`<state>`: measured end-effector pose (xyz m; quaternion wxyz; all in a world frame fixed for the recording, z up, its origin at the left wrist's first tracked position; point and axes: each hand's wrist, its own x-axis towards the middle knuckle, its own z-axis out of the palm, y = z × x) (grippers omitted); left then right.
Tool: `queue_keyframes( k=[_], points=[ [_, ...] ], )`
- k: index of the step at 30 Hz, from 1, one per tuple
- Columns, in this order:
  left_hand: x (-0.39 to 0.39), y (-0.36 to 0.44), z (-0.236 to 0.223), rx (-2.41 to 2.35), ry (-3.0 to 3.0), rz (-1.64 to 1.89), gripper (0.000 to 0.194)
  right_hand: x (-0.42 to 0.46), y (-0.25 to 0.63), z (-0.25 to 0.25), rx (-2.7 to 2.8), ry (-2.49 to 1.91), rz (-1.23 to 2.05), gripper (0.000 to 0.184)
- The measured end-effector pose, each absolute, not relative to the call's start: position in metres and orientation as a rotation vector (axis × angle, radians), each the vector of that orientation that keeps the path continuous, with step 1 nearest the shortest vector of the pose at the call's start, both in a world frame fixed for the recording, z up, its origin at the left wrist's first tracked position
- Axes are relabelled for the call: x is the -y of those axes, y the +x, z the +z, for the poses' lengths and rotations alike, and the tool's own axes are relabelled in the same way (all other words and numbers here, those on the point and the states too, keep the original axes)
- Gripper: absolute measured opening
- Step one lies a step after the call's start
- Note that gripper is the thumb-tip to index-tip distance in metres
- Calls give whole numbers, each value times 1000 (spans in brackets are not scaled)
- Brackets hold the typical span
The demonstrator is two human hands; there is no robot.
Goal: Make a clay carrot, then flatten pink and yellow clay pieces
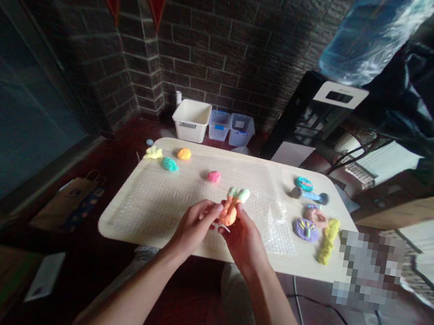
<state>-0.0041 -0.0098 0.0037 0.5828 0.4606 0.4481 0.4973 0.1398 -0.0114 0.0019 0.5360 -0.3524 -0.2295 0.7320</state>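
Observation:
Between both hands, above the near middle of the table, is an orange clay-like figure (229,213) with two pale-tipped prongs pointing up and away from me. My left hand (200,221) grips its left side with thumb and fingers. On its right side, my right hand (244,234) closes round it, thumb near the base of a prong. The fingers' undersides and the figure's lower back are hidden. Beyond the hands, a pink lump (214,176) rests on bubble wrap (159,203).
Orange (184,154), teal (170,164) and yellow (153,153) lumps lie far left on the table (109,225). At right are a grey-ended blue dumbbell shape (309,195), a purple disc (306,230) and a yellow strip (328,241). Bins (191,119) and a water dispenser (304,119) stand beyond.

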Motion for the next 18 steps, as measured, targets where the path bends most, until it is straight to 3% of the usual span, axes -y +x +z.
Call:
queue_keyframes(
  k=[7,18],
  points=[
    [11,-20,12,-805,733,1027,34,10,138,4,848,-888,1596,32],
    [17,-24,15,-854,791,1043,28,14,136,1,1035,-978,1443,33]
  ],
)
